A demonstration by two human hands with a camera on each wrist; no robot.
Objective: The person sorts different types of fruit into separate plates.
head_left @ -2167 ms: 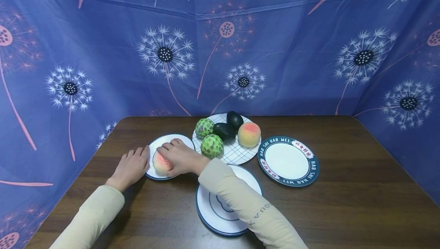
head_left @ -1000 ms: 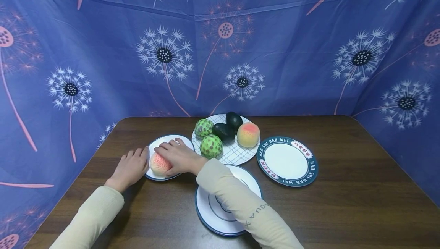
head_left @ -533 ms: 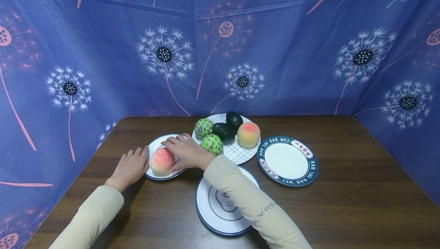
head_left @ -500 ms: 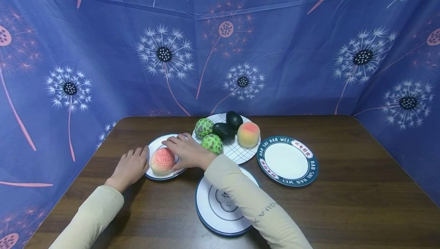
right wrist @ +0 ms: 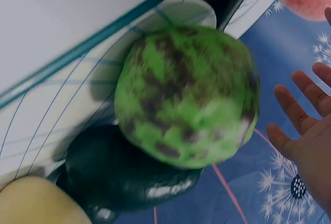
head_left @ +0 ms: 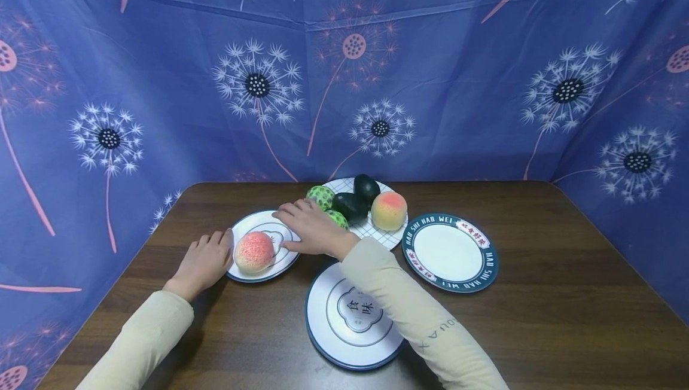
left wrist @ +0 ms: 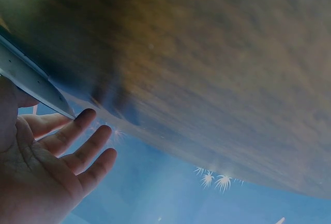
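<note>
The nearer peach (head_left: 255,252) is pink and cream, its plate (head_left: 250,222) white (rimmed blue).

Even light filled the head view; the left wrist view was dim, worktop (left wrist: 217,69) blurred beside the plate (left wrist: 31,81); glare streaked a dark fruit (right wrist: 124,172).

Left peach (head_left: 255,252) on left plate (head_left: 252,223); left hand (head_left: 203,262) at its left rim. Right hand (head_left: 317,228) right of left peach, before 2 round fruits (head_left: 322,195). Behind: back plate (head_left: 384,237) bearing round fruits left, 2 avocados (head_left: 351,206) centre, right peach (head_left: 390,210) right. Right plate (head_left: 449,252) right of back plate. Front plate (head_left: 331,324) before back plate. All 4 plates on table (head_left: 549,306); cloth (head_left: 457,91) behind table.
</note>
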